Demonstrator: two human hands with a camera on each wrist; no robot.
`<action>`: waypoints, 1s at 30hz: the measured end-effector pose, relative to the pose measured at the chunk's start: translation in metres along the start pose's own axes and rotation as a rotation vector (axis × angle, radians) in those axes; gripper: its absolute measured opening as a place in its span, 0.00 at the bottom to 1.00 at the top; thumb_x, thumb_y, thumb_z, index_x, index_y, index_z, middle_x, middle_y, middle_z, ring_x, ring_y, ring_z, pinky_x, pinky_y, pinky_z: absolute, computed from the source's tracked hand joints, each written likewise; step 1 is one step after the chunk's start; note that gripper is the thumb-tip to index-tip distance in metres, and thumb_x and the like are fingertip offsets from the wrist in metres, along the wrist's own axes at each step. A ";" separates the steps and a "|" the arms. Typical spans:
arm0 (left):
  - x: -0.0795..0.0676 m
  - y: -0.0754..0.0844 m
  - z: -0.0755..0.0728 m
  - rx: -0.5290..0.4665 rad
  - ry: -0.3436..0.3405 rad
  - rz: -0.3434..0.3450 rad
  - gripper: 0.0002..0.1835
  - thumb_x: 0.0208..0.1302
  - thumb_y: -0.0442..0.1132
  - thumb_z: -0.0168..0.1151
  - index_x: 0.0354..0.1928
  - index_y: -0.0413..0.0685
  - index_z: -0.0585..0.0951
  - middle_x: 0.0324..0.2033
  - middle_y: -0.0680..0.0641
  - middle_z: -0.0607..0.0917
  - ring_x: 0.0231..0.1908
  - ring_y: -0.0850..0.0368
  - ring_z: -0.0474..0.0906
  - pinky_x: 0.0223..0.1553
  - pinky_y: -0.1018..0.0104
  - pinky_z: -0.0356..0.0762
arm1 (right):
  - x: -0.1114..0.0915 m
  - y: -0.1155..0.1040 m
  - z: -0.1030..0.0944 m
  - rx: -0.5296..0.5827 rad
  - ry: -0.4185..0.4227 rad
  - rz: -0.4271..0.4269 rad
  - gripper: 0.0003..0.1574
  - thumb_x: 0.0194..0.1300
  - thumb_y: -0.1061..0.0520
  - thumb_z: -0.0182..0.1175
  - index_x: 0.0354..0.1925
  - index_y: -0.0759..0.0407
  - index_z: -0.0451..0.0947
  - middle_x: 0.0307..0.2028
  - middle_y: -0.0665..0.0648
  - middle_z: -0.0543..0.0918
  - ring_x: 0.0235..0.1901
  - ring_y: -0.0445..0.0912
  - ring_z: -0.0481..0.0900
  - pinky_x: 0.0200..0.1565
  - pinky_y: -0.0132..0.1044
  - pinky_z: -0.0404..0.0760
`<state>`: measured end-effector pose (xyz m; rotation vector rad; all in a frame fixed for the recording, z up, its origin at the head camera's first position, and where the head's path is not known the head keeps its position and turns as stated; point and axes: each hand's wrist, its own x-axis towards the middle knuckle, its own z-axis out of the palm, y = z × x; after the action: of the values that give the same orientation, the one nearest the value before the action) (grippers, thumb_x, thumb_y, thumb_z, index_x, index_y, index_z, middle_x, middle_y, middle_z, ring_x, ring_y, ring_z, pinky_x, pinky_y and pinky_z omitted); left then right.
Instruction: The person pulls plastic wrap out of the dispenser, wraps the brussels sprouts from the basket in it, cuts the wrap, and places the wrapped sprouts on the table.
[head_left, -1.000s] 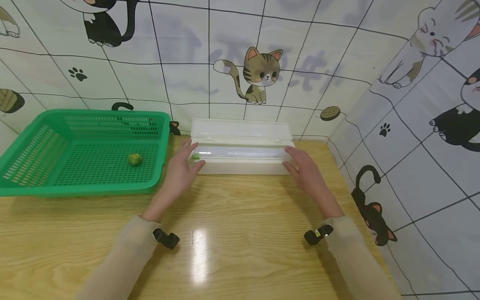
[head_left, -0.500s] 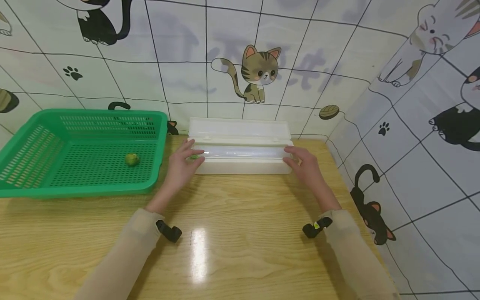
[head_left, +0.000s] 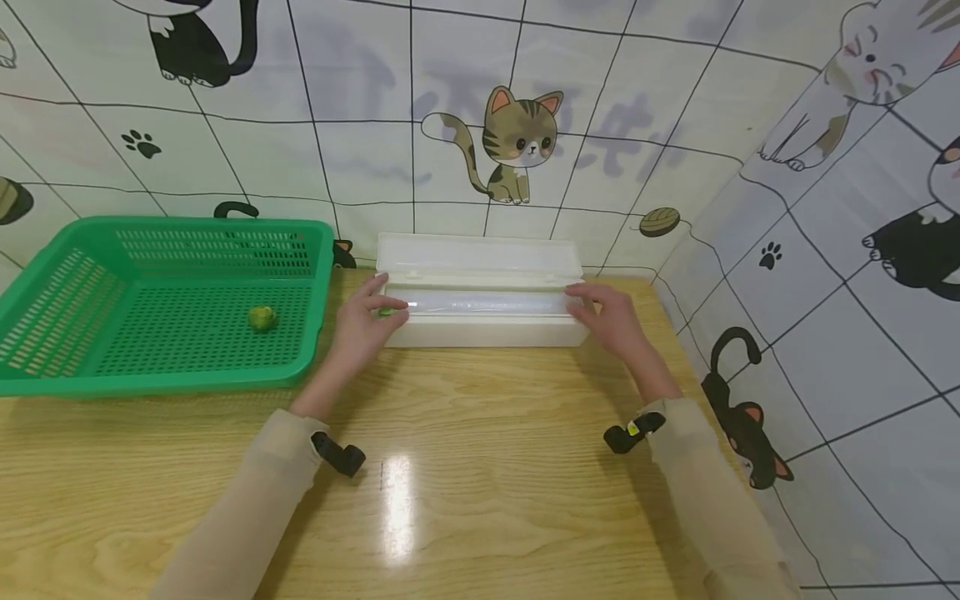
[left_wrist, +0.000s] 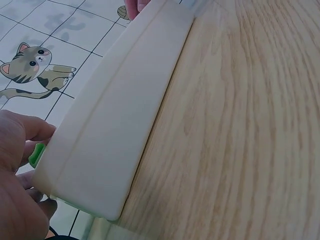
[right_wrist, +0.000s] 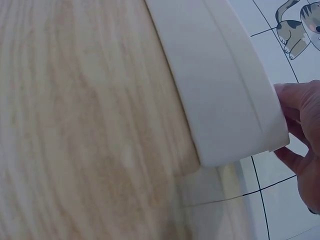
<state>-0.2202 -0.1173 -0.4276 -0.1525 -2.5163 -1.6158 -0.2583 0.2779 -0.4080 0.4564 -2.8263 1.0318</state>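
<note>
A long white cling film dispenser sits on the table with its lid raised against the wall. Inside lies a roll of cling film, clear and glossy. My left hand is at its left end, thumb and fingers bent close around the corner of the film. A small green piece shows between those fingers in the left wrist view. At the other end, my right hand pinches toward the film's right corner with thumb and index finger. The dispenser's wall hides some fingertips in the right wrist view.
A green plastic basket stands at the left, with one small yellow-green round thing in it. The wooden table runs back to a wall covering printed with cats. Another such wall rises close on the right.
Both hands stay at the dispenser's ends. Their fingers have bent in a little more, the left thumb and index finger drawing together. Dispenser and basket keep their places; the head view has shifted slightly.
</note>
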 end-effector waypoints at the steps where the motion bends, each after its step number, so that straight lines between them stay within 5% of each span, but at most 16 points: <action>1: 0.000 0.001 0.000 0.007 0.003 -0.003 0.10 0.67 0.33 0.67 0.43 0.30 0.87 0.74 0.40 0.68 0.78 0.46 0.50 0.73 0.47 0.59 | 0.002 -0.001 -0.001 -0.003 -0.020 0.009 0.18 0.74 0.59 0.63 0.59 0.65 0.81 0.62 0.66 0.80 0.65 0.63 0.71 0.67 0.59 0.67; 10: 0.002 0.002 -0.001 0.051 0.008 -0.009 0.11 0.66 0.34 0.68 0.41 0.30 0.88 0.72 0.39 0.71 0.75 0.40 0.57 0.70 0.42 0.64 | 0.014 -0.001 -0.009 0.036 -0.144 0.045 0.18 0.73 0.59 0.63 0.57 0.66 0.83 0.60 0.67 0.80 0.64 0.63 0.70 0.65 0.61 0.69; 22: 0.006 0.007 -0.002 0.135 -0.007 0.049 0.10 0.67 0.34 0.68 0.40 0.30 0.88 0.68 0.35 0.74 0.73 0.36 0.61 0.71 0.41 0.61 | 0.021 -0.003 -0.010 0.049 -0.149 0.064 0.10 0.71 0.61 0.66 0.45 0.66 0.87 0.58 0.67 0.82 0.64 0.62 0.71 0.67 0.59 0.67; 30: 0.005 0.004 -0.002 0.082 0.000 0.029 0.09 0.66 0.33 0.69 0.38 0.30 0.88 0.69 0.36 0.73 0.74 0.38 0.59 0.66 0.41 0.69 | 0.022 -0.003 -0.004 -0.027 -0.153 -0.008 0.09 0.72 0.63 0.62 0.45 0.70 0.84 0.58 0.69 0.80 0.65 0.64 0.68 0.70 0.58 0.59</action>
<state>-0.2242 -0.1170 -0.4221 -0.1793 -2.5633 -1.4989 -0.2783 0.2733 -0.3989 0.5660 -2.9643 0.9968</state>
